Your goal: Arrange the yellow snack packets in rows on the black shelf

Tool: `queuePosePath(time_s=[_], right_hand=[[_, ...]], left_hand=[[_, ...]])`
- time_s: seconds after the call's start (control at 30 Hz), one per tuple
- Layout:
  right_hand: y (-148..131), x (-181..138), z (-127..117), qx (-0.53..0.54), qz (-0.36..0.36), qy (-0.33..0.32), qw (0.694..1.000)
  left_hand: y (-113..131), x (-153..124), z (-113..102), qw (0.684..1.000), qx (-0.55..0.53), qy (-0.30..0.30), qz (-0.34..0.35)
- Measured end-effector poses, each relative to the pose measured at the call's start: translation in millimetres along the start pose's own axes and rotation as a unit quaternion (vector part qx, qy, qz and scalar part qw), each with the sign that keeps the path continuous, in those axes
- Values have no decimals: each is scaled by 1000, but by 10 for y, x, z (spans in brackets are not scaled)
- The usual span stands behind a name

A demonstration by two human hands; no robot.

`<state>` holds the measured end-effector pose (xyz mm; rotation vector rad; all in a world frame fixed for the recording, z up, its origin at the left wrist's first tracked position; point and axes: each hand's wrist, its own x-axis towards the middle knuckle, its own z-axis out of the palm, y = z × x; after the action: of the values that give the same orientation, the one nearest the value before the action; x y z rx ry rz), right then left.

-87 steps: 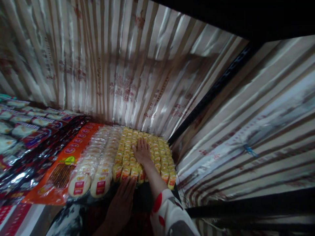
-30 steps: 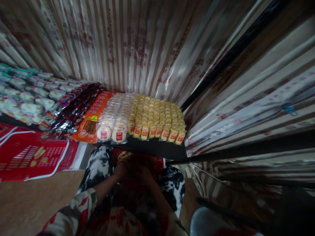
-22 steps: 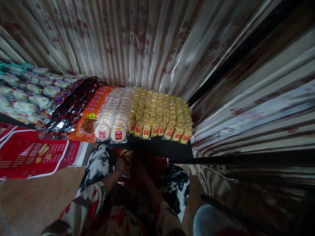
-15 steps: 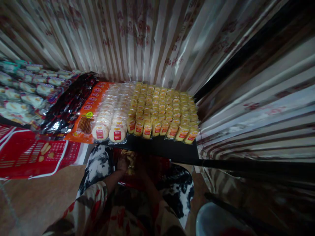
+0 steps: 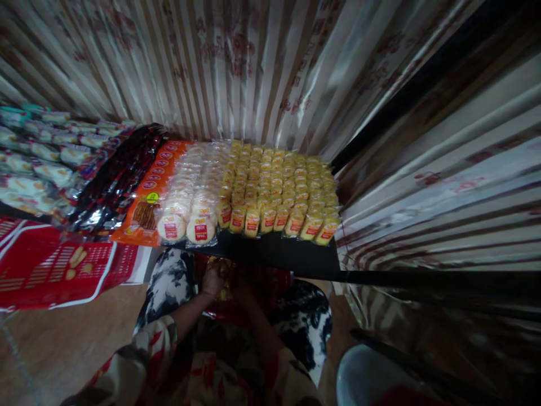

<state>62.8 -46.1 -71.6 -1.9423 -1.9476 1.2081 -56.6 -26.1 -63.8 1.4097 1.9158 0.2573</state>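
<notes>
Below the front edge of the black shelf (image 5: 270, 254), my left hand (image 5: 214, 277) curls over small yellow-wrapped pieces (image 5: 224, 293). Its fingers look bent closed, but what they hold is too dark to make out. Close by on the right, my right hand (image 5: 240, 282) reaches into shadow and its fingers are hidden. Both hands are over a dark red container (image 5: 228, 311) between my knees. On the shelf above stand rows of yellow-wrapped snacks (image 5: 279, 192) with red labels, and beside them two rows of round white crackers (image 5: 202, 228) in clear wrap.
An orange snack bag (image 5: 141, 217), dark shiny packets (image 5: 110, 180) and white packets (image 5: 51, 152) fill the shelf's left side. A red printed bag (image 5: 51, 265) hangs below. A pleated curtain (image 5: 236, 67) backs the shelf; a pale rounded object (image 5: 367, 372) is low right.
My left hand has moved over the yellow pieces and covers more of them. My right hand stays in shadow. The goods on the shelf look the same.
</notes>
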Motion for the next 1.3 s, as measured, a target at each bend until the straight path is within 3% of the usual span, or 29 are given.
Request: queuePosePath(time_s=[0.17, 0.37, 0.47, 0.67, 0.9, 1.07, 1.17, 1.3], right_hand=[[-135, -197, -128, 16, -27, 19, 999], [-273, -456, -306, -71, 13, 56, 996], [-322, -548, -436, -70, -7, 77, 995], [-298, -674, -725, 60, -90, 108, 988], [-210, -718, -851, 167, -117, 162, 966], [-309, -762, -996, 223, -156, 151, 951], [-359, -771, -1079, 274, -132, 172, 937], [-448, -765, -1131, 366, -69, 210, 904]], left_hand=[[78, -90, -158, 997, -77, 11, 7], [158, -267, -308, 988, -156, 7, -10], [237, -337, -368, 978, -207, -1, -1], [401, -413, -519, 954, -293, -35, 44], [564, -478, -605, 897, -419, -88, 112], [704, -512, -629, 876, -469, -66, 93], [770, -570, -680, 865, -491, -61, 82], [859, -685, -763, 828, -546, -120, 45]])
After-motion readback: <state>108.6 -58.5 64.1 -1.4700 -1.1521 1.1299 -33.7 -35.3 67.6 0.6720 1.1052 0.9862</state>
